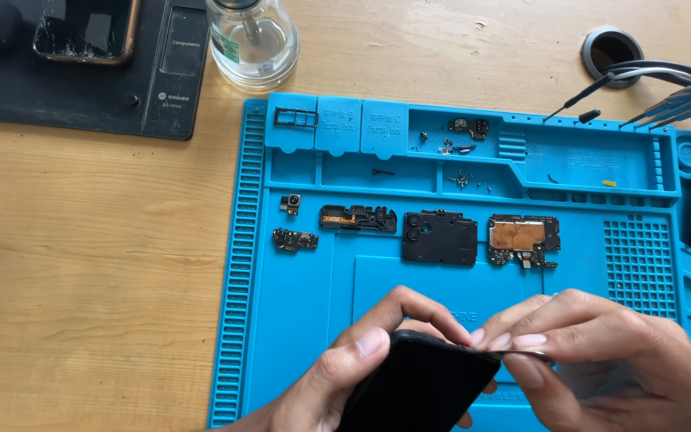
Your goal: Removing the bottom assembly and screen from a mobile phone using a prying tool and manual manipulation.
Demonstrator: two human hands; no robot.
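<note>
1. Fingers (377,340) of the left hand (337,376) are curled around a black, flat, rectangular phone body (417,384), thumb on its near face and the other fingers along its top edge.
2. Right hand (601,352) pinches a thin, flat metal prying tool (521,354) between thumb and fingertips (513,340); the tool's tip meets the upper right corner of the phone body.
3. Both hands hover low over the bright blue silicone repair mat (297,320), at its near edge, with the phone body tilted up off it.
4. Laid out in a row on the mat beyond the hands: a small camera module (290,203), a small dark circuit board (295,239), a long black frame piece (358,218), a black rectangular cover plate (440,238), and a main board with a copper-coloured shield (523,240).
5. Tiny screws (463,180) and small parts lie in the mat's upper trays.
6. Off the mat, on the light wooden table (81,280): a clear glass dispenser bottle (252,40), and a black heating pad (81,88) bearing a phone with a cracked screen (83,32).
7. Metal tweezers (673,100) reach in from the upper right.
</note>
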